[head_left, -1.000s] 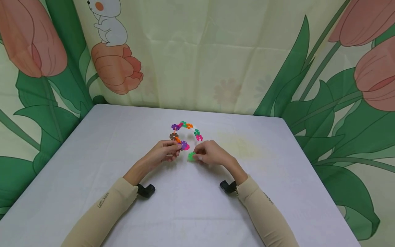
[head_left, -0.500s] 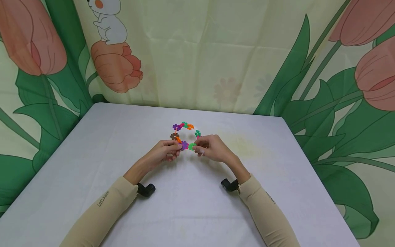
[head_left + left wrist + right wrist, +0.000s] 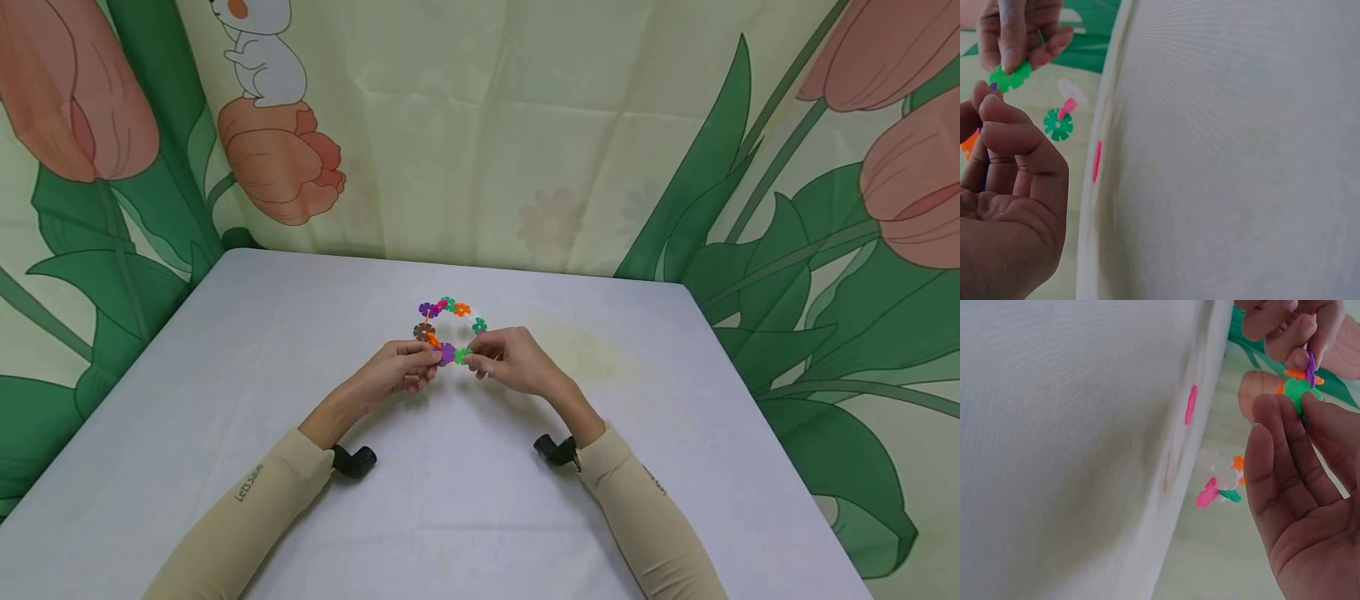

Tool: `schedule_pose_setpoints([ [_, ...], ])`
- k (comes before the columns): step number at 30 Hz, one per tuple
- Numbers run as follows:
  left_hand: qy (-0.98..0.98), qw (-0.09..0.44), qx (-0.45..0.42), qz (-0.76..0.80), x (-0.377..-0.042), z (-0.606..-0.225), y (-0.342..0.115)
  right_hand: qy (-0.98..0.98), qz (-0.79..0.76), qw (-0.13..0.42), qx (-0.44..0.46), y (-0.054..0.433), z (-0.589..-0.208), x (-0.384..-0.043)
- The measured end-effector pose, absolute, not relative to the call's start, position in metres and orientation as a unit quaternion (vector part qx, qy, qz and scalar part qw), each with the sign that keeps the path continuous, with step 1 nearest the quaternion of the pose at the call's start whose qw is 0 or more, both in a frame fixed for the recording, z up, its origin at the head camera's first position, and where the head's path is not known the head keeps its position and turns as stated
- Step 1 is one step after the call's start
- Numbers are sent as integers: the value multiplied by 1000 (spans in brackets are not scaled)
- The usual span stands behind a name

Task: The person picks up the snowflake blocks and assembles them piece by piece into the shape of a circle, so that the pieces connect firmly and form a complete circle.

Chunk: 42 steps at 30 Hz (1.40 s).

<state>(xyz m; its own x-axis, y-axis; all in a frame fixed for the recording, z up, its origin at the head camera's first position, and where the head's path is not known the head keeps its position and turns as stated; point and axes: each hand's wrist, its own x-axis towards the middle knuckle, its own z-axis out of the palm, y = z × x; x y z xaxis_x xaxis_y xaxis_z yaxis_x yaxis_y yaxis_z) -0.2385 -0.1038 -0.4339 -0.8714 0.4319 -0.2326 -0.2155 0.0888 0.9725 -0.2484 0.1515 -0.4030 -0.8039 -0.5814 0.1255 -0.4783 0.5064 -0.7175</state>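
A curved chain of interlocking flower discs, among them a brown disc (image 3: 423,332) and an orange disc (image 3: 462,309), stands in front of both hands in the head view. My left hand (image 3: 401,367) pinches a purple disc (image 3: 447,353) at the chain's near left end. My right hand (image 3: 513,362) pinches a light green disc (image 3: 461,357) by its edge. In the right wrist view the green disc (image 3: 1296,391) meets the purple disc (image 3: 1310,370); whether their slots interlock I cannot tell. Behind my right fingers the chain's other end shows a dark green disc (image 3: 1058,124) and a pink disc (image 3: 1207,492).
A separate pink disc (image 3: 1191,405) lies on the white-covered table (image 3: 465,500), beyond the hands. Behind the table hangs a curtain (image 3: 480,167) printed with tulips. Black wrist cameras, such as the left one (image 3: 354,461), sit at both cuffs.
My right hand has lifted the light green disc up and leftward until it meets the purple disc. The chain shifted slightly, and my left hand has kept its pinch.
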Motion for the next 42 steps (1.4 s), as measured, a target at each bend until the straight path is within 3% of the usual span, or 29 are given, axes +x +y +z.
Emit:
schedule_pose_setpoints([
  [28, 691, 242, 70, 677, -237, -434, -102, 857, -416, 10, -305, 149, -406, -248],
  [42, 689, 241, 61, 681, -240, -439, -102, 853, -422, 18, -305, 145, -407, -246],
])
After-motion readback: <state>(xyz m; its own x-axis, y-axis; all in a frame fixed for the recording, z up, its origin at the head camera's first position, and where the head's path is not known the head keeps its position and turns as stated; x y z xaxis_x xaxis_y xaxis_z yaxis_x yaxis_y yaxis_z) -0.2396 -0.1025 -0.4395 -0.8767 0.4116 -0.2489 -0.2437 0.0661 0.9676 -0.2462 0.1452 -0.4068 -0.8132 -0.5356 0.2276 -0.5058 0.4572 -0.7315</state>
